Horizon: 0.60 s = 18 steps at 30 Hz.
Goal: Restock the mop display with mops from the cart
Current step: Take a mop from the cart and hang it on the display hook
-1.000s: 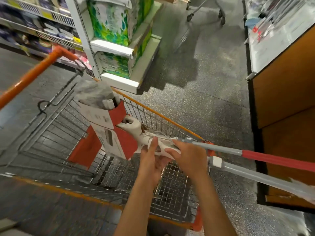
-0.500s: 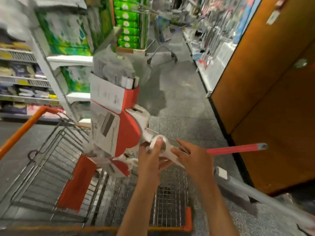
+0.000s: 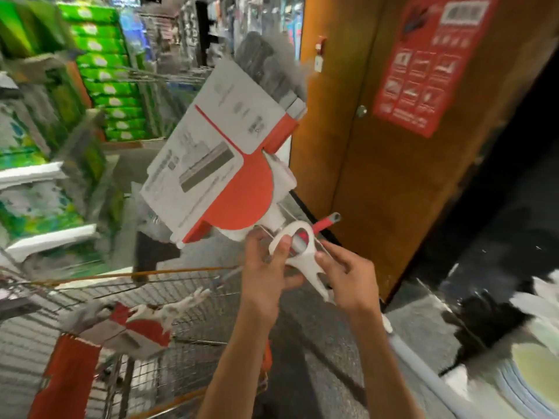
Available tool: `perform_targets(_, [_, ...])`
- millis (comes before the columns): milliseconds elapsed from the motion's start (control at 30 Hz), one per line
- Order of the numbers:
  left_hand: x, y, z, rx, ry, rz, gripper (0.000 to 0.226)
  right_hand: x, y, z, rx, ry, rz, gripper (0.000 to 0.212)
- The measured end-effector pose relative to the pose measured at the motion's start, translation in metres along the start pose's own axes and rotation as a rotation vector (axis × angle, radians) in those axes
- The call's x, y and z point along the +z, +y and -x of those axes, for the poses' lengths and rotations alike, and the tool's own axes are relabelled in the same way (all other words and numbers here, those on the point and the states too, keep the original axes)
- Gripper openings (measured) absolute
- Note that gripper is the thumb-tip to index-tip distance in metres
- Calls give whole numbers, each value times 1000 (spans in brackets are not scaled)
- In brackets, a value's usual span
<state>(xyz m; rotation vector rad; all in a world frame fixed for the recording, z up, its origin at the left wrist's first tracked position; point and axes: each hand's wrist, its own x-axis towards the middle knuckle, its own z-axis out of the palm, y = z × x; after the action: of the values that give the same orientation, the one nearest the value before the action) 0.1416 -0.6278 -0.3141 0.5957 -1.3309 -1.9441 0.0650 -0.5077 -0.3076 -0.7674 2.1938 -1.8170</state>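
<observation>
Two hands were on one mop, lifted clear above the cart [image 3: 193,276]. My left hand [image 3: 266,267] pinched the white plastic wringer frame [image 3: 299,252], thumb laid over its loop; my right hand [image 3: 348,276] curled round the frame's lower prong. Both gripped; neither held anything else.

Position of the held mop [image 3: 223,164]: head end, in its grey-and-red card sleeve, rose toward 11 o'clock from the hands, with the grey pad sticking out at the top. The red handle tip [image 3: 328,222] showed just past the frame at 1 o'clock, toward the orange panel [image 3: 363,182]. Long axis: ran steeply up and away from me, head high, though how the pole continued behind the frame I could not tell.

A second mop [image 3: 133,325] lay in the cart at 8 o'clock, well apart from the hands.

Judgement: the display itself was not clearly in frame; heavy blur. Both hands sat near the head, so the pole end would swing freely. Left hand was nearer the heavy head and would steer it.
</observation>
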Motion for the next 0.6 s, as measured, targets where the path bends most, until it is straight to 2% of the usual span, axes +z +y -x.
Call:
perform_targets(133, [41,-14,62,19,-192,-13,20,-66,-1,57,-25,59,-33,19])
perform_targets(200, [62,-25,96,36,-247,-36,28,-100,2,88,-20,107,-53,20])
perform_targets(300, [86,-43,127,97,-238,-109,34,-133,9,116,3,171,-100,24])
perform_targets(433, [127,-62,174,147,-334,-152,48,-177,18,158,26,302,-149,43])
perform_targets(600, [175,-78,227,155,-567,-182,61,-217,41,204,64,529,-286,21])
